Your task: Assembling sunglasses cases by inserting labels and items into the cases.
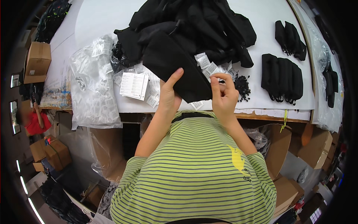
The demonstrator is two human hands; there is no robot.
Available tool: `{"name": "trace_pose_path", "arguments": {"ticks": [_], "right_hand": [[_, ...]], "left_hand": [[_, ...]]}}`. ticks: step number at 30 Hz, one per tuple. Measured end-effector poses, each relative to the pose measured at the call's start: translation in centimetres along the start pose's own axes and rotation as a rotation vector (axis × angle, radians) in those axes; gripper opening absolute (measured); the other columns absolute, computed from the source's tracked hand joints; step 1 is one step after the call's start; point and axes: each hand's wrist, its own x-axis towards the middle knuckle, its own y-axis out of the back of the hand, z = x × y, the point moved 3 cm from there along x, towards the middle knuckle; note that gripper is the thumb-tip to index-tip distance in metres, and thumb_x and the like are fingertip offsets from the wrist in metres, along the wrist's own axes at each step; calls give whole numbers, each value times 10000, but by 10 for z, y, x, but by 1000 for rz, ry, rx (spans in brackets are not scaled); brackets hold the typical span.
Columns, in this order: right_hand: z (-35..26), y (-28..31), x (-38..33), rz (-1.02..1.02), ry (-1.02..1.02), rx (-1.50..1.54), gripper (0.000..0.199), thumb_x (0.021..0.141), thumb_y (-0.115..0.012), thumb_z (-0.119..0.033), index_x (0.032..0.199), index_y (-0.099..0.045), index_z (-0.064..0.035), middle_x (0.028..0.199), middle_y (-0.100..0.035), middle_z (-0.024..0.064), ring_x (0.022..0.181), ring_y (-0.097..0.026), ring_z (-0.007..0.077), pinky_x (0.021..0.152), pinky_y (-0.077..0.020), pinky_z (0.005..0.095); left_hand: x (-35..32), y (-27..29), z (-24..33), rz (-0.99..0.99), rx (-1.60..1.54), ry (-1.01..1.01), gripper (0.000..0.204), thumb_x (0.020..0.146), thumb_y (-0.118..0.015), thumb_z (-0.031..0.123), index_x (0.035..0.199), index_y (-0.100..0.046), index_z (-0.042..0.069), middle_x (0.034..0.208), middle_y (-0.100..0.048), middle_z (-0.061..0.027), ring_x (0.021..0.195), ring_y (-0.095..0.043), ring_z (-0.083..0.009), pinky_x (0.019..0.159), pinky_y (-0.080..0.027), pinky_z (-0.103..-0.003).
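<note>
A flat black fabric pouch [177,56] is held tilted above the table's near edge. My left hand [169,95] grips its lower left side, thumb on top and fingers underneath. At the pouch's lower right corner, my right hand [225,97] is closed in a pinch; a small dark bit shows among its fingers, too small to name. White printed tags [209,67] lie just beyond that hand, with a heap of small black cord pieces [242,87] to its right. A stack of white printed cards [133,86] rests left of my left hand.
A big pile of black pouches [197,22] covers the table's far middle. Clear bags of white labels [93,82] stand at left. Bundled black pouches [282,78] lie at right, with another bundle [290,39] behind. Cardboard boxes [37,61] and a person in red [37,123] are farther left.
</note>
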Motion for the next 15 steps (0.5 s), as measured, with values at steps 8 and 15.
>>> {"name": "trace_pose_path", "arguments": {"ticks": [8, 15], "right_hand": [[16, 10, 22, -342, -45, 264, 286, 958, -507, -219, 1016, -661, 14, 922, -629, 87, 879, -569, 138, 804, -428, 265], [-3, 19, 58, -32, 52, 438, 177, 817, -696, -84, 975, -667, -11, 873, -656, 36, 752, -588, 85, 705, -448, 212]], "left_hand": [[-3, -2, 5, -136, 205, 145, 481, 749, -717, 60, 1183, -522, -8, 1080, -607, -93, 978, -599, -199, 870, -487, -306], [-19, -22, -2, -246, 357, 326, 472, 716, -744, 97, 1114, -543, -57, 950, -645, -120, 793, -654, -177, 713, -554, -294]]}}
